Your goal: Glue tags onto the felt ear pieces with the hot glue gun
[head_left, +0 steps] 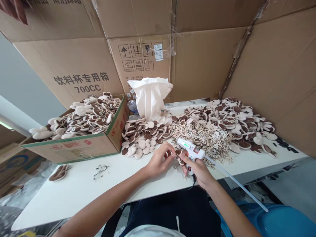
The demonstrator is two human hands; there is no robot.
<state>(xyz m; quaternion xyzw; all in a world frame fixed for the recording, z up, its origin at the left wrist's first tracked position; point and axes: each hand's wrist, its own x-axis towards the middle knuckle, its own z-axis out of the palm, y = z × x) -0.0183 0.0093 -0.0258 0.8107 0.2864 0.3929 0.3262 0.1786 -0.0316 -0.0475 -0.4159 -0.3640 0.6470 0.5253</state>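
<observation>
Head camera is giving me both hands over the white table (81, 194); the left hand (161, 158) is pinching, thumb and fingertips drawn together, at the edge of a small brown-and-white piece (179, 152), which is sitting between the two hands, near a heap of pale cords (207, 140); the right hand (198, 169) is gripping a white glue gun (194, 152), its thumb resting by the piece; I am judging the piece light, soft and bendy, so I am favouring a gentle hold at its rim, away from possible heat.
</observation>
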